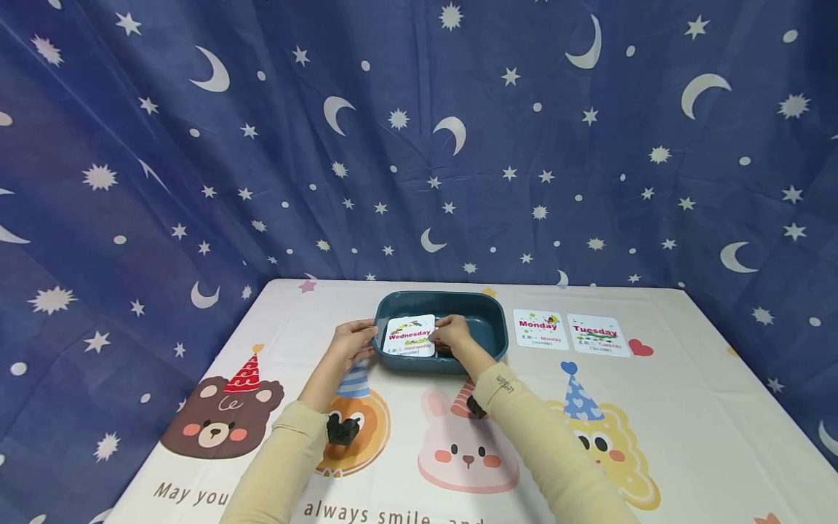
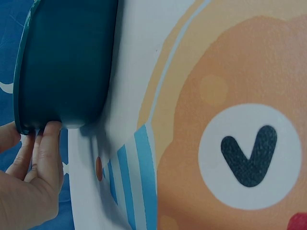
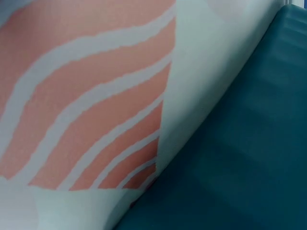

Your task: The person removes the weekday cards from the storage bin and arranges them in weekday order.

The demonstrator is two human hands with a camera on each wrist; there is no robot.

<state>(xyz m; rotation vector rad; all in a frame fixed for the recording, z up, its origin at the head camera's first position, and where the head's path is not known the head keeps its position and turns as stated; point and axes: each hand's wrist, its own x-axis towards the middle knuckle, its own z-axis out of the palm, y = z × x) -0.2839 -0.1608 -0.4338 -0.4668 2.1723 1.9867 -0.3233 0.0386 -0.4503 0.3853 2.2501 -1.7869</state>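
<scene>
From my head view, the blue-green bin (image 1: 487,335) lies ahead of me near the far edge of the table, and I take it as the centre of my clock. My left hand (image 1: 352,342) is at its nine o'clock end, gripping the rim there. My right hand (image 1: 453,333) reaches in from five o'clock and pinches the right edge of the Wednesday card (image 1: 412,335), my grip narrow. The card sits face up within the bin's outline, toward nine o'clock; whether it touches the floor of the bin I cannot tell. The Monday card (image 1: 540,338) lies flat on the tablecloth (image 1: 707,407) just beside the bin at three o'clock, with the Tuesday card (image 1: 599,346) next to it, farther out. A printed bear (image 1: 219,422) shows at eight o'clock, a printed rabbit (image 1: 468,466) at six.

In my left wrist view, the bin's outer wall fills ten o'clock. My left hand is at eight, thumb at the rim, fingertips against the wall below it. A blue-striped printed hat (image 2: 136,177) shows near seven.

In my right wrist view, the bin's wall fills four o'clock and a red-striped printed hat (image 3: 86,96) ten; I cannot tell my right grip from here.
</scene>
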